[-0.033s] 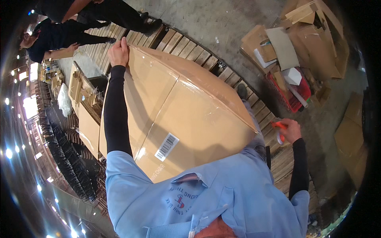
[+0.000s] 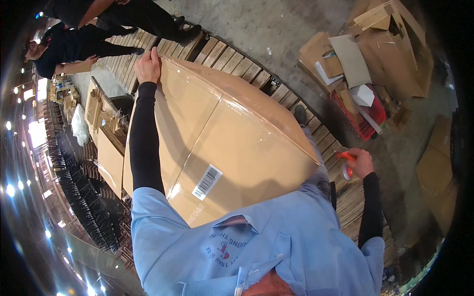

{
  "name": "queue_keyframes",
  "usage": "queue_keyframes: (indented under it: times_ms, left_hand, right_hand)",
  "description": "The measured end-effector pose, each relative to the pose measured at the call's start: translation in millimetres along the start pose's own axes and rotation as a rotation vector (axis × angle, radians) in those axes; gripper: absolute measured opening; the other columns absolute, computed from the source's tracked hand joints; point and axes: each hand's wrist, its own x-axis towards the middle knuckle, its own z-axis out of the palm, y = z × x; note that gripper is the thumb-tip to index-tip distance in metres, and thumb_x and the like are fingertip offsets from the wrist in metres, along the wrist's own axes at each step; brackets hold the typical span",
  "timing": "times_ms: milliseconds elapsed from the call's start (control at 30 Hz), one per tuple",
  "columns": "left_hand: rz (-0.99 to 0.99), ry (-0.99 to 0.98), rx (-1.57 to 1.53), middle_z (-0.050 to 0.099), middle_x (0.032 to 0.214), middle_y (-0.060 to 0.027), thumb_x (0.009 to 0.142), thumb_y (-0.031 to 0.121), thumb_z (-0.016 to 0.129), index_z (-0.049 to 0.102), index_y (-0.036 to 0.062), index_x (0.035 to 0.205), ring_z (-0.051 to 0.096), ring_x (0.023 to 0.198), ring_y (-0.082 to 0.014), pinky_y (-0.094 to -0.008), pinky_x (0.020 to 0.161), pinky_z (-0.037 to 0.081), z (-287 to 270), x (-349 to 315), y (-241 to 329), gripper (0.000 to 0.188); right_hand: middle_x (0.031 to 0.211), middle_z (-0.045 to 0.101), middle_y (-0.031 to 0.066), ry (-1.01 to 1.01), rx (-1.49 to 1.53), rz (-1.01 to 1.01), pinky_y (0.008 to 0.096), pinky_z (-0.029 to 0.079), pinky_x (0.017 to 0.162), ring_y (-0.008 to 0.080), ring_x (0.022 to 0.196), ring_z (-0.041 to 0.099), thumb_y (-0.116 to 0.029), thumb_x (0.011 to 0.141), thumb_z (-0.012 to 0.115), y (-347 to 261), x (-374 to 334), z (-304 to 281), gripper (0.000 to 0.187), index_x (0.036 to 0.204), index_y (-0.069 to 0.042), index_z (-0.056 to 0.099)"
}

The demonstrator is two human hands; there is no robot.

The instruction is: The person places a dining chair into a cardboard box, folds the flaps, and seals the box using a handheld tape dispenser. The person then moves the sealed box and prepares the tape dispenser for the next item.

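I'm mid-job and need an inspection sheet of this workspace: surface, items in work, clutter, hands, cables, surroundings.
Surface: slatted wooden platform, visible beyond and right of the box.
Items in work: large cardboard box with shiny clear tape along its edges and a white barcode label; orange tape dispenser.
Clutter: cardboard scraps and a loaded red crate, upper right.
Hands: left hand at the box's upper-left corner, grip partly hidden; right hand holding the dispenser, apart from the box.
Cables: nothing seen.
Surroundings: concrete floor; two people in dark clothes, upper left.
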Motion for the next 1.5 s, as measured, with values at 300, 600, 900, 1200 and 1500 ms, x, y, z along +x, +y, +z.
queue_keyframes:
  times_ms: [300,600,900,1200,1500]
  left_hand:
    - [0.266,-0.011,0.070,0.050,0.141,-0.0255,0.088,0.036,0.067,0.068,0.0013,0.110,0.038,0.138,-0.0424,-0.0586,0.110,0.033,-23.3,-167.3,110.3,0.041]
    - [-0.045,-0.185,-0.404,0.018,0.162,-0.0302,0.091,0.052,0.062,0.064,0.0026,0.105,0.014,0.152,-0.0463,-0.0684,0.118,0.008,-146.7,-394.0,227.8,0.051]
    - [-1.132,0.025,0.588,0.037,0.156,-0.0216,0.096,0.063,0.047,0.056,0.0045,0.137,0.039,0.142,-0.0331,-0.0585,0.113,0.032,-233.0,-702.2,13.4,0.071]
    - [-1.319,0.078,-0.577,0.067,0.124,-0.0239,0.089,0.053,0.068,0.052,-0.0060,0.136,0.065,0.115,-0.0341,-0.0423,0.099,0.049,-274.5,-828.1,18.7,0.077]
    - [-1.431,0.281,-1.857,0.058,0.143,-0.0044,0.096,0.075,0.037,0.047,0.0136,0.150,0.058,0.123,-0.0191,-0.0331,0.101,0.047,-216.6,-850.1,16.0,0.082]
  right_hand:
    - [0.094,0.071,0.0232,0.233,0.180,-0.107,0.0386,0.055,0.078,0.0360,0.088,0.072,-0.011,0.073,0.071,56.9,-53.2,30.8,0.032,0.102,0.002,0.072]
    - [0.108,0.068,0.0079,0.502,0.610,0.055,0.0294,0.051,0.071,0.0118,0.082,0.060,-0.002,0.088,0.066,103.8,-90.5,7.4,0.042,0.129,0.008,0.060]
    - [0.133,0.060,0.0168,0.158,1.068,-0.534,0.0408,0.052,0.099,0.0279,0.119,0.061,-0.020,0.094,0.058,-65.2,-45.4,-91.5,0.051,0.139,0.003,0.052]
    - [0.140,0.057,0.0128,-0.219,1.402,-0.603,0.0420,0.051,0.100,0.0261,0.126,0.057,-0.031,0.095,0.056,-183.7,-104.2,37.3,0.055,0.143,-0.003,0.049]
    - [0.137,0.057,0.0179,0.190,1.610,-0.744,0.0439,0.051,0.103,0.0283,0.124,0.059,-0.031,0.091,0.055,-165.3,-165.0,253.8,0.058,0.139,0.001,0.050]
